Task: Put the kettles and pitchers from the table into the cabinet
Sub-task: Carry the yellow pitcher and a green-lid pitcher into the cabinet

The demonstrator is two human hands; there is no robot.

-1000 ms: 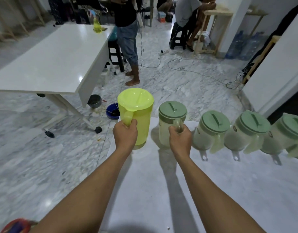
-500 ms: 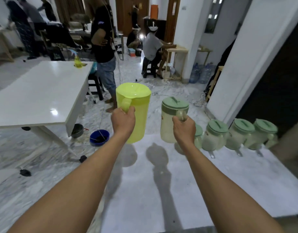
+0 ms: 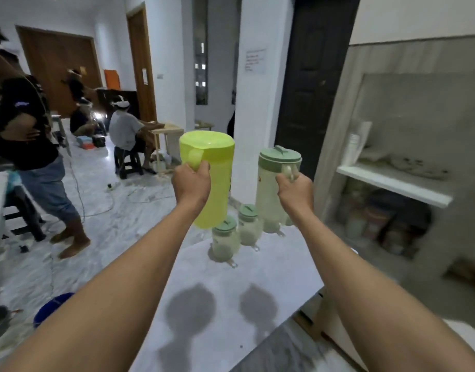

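Observation:
My left hand [image 3: 192,183] grips the handle of a yellow-green pitcher [image 3: 214,181] and holds it upright, high above the white table [image 3: 231,299]. My right hand [image 3: 294,193] grips the handle of a pale pitcher with a green lid [image 3: 274,183], also lifted clear of the table. More green-lidded pitchers stand on the table's far end below them, one [image 3: 225,238] in front and another [image 3: 248,224] behind it; others are hidden behind the lifted pitcher. An open grey wall cabinet with a white shelf [image 3: 394,183] is to the right.
A person in jeans [image 3: 40,162] stands on the marble floor at left beside another white table. A seated person [image 3: 126,132] is farther back. A dark door [image 3: 314,81] and white pillar stand ahead. Containers fill the cabinet's lower space [image 3: 375,221]. A blue bucket [image 3: 52,308] sits on the floor.
Both hands have raised their pitchers off the table and higher. The view has swung right, bringing the wall cabinet and dark door into sight.

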